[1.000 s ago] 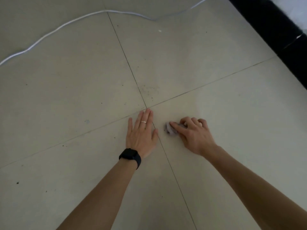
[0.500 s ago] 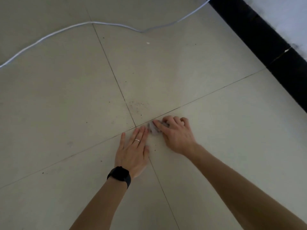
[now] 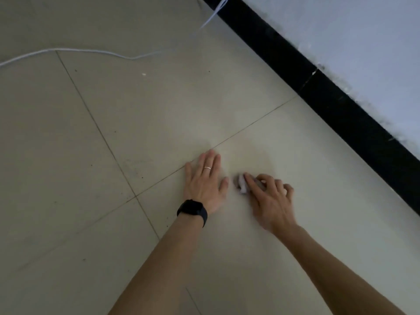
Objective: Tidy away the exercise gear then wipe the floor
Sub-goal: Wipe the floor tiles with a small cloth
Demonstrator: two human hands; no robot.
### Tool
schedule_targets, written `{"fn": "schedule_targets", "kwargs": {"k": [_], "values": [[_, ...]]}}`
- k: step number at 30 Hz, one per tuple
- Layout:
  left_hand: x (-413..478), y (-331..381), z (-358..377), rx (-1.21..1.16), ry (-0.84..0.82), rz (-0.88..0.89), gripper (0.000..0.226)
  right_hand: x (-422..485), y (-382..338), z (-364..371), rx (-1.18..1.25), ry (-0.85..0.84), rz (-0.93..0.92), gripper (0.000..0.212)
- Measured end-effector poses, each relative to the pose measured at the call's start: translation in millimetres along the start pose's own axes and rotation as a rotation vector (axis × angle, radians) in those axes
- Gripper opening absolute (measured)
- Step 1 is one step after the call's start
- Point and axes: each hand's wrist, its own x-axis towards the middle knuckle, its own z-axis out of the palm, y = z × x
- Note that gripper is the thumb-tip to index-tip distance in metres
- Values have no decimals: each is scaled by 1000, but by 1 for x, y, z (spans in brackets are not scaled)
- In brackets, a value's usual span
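A: Your L hand [image 3: 204,183]?
B: Flat on the floor [image 3: 159,110], fingers straight, holding nothing.
A: R hand [image 3: 270,202]?
B: Fingers curled. You pinched the small pale wad [image 3: 241,184] against the tile, just beside your L thumb.

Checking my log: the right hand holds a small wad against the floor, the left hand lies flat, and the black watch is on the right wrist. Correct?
No. The head view shows the black watch on the left wrist. The right hand does hold the wad against the floor; the left hand lies flat.
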Motion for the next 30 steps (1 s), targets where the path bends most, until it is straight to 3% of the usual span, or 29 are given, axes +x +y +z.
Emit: {"fn": "schedule_targets", "kwargs": {"k": [4, 7, 9, 12, 14, 15, 18, 19, 21, 24, 26, 28, 30], "values": [[6, 5, 30, 22, 109, -71, 70, 58, 42, -13, 84, 11, 444, 47], [6, 3, 33, 26, 165, -67, 72, 74, 35, -16, 117, 18, 484, 47], [8, 5, 31, 18, 161, -74, 73, 70, 19, -10, 101, -2, 331, 51], [8, 5, 32, 20, 143, -82, 75, 70, 18, -7, 33, -12, -79, 51], [8, 4, 32, 21, 125, -86, 75, 92, 39, -15, -34, -17, -169, 48], [9, 4, 32, 23, 121, -86, 75, 105, 46, -19, -69, -32, -103, 48], [8, 4, 32, 33, 118, -87, 75, 134, 52, -29, 39, -67, 423, 53], [8, 4, 33, 30, 119, -86, 75, 135, 42, -31, 82, -70, 512, 56], [8, 4, 33, 28, 132, -89, 74, 125, 13, -25, 59, -84, 349, 62], [8, 3, 34, 30, 139, -89, 74, 105, -6, -16, 27, -97, -186, 63], [9, 2, 36, 26, 140, -83, 74, 116, 12, -14, 15, -57, -286, 59], [8, 2, 37, 19, 148, -81, 73, 134, 33, -15, 13, -34, -59, 56], [8, 2, 36, 31, 152, -81, 73, 145, 42, -19, 162, 29, 355, 49]]}}
